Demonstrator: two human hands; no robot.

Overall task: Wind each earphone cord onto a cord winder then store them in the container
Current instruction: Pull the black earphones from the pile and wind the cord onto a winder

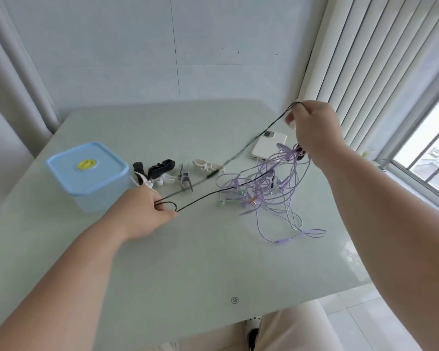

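Black cord (214, 193): one, pinched at both ends of its span. Left hand (141, 214) is low over the table (188, 269), fingers curled, thumb and fingertips nipping a small loop of it; two strands run out from that pinch toward the right. Right hand (313, 130) is raised, fingers curled, pinching a bend of the same cord at its fingertips; from there a blurred strand drops down and left toward the left hand. A dark round bit sits under the right hand's heel, and I can't tell whether it is held or just behind it. Purple cords (265, 196): one loose tangle between the two hands and below the right one, part lying on the table, part lifted toward the right wrist. The number of cords in it can't be counted. One of the black strands runs into this tangle. Cord winders (185, 177): a row just beyond the left hand's knuckles. I count about six (two black, one grey, three white or cream), but they overlap, so the count is not firm. The white one nearest the left hand touches or nearly touches the knuckles; can't tell whether it is gripped. Container (86, 178): one, pale blue, lid on, just left of the left hand. White phone (269, 146): one, face down, beneath the right hand.
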